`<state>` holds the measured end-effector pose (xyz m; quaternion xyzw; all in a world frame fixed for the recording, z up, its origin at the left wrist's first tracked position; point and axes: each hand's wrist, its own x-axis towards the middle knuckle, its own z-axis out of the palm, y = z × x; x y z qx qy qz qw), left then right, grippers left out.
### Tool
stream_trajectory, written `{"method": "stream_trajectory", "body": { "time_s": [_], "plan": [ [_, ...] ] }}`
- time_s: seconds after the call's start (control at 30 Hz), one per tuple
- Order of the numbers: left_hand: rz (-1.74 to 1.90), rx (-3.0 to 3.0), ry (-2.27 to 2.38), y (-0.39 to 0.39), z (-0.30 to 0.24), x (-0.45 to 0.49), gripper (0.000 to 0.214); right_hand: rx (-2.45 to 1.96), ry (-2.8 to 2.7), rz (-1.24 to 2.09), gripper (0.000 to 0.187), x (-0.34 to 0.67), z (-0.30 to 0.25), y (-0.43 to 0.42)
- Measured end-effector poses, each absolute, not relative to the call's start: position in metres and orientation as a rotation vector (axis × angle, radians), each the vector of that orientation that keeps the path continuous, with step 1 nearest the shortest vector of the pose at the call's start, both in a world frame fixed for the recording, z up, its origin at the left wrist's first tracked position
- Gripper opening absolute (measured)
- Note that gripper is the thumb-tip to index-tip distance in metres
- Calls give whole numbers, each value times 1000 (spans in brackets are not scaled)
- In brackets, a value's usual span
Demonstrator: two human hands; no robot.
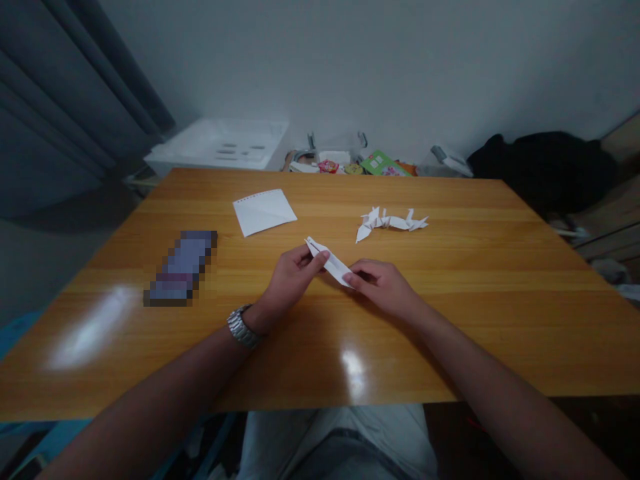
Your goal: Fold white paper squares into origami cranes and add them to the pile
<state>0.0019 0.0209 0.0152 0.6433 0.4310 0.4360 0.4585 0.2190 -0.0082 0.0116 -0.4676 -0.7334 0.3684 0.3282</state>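
Observation:
My left hand (290, 280), with a metal watch (243, 327) on the wrist, pinches the upper end of a narrow folded white paper piece (330, 261). My right hand (385, 287) pinches the lower end of the same piece. Both hands hover just above the middle of the wooden table (450, 320). The paper is folded into a long pointed strip running from upper left to lower right between the fingers.
A white sheet torn from a notepad (264, 211) lies beyond my left hand. Finished white origami figures (390, 222) lie to the far right of it. A pixelated dark object (181, 268) rests on the left. Clutter, a white bin and a black bag sit behind the table.

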Motion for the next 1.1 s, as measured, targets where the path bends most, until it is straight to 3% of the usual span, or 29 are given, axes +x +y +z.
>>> {"method": "stream_trajectory", "body": {
  "time_s": [0.2, 0.6, 1.1],
  "plan": [
    [985, 1525, 931, 20, 8, 5, 33, -1272, -1814, 1117, 33, 218, 3, -10],
    [917, 1607, 1013, 22, 10, 1, 33, -1175, -1724, 1385, 30, 217, 4, -11],
    [898, 1658, 999, 19, 10, 3, 32, -1220, -1819, 1126, 30, 215, 8, -9]
  ]
}}
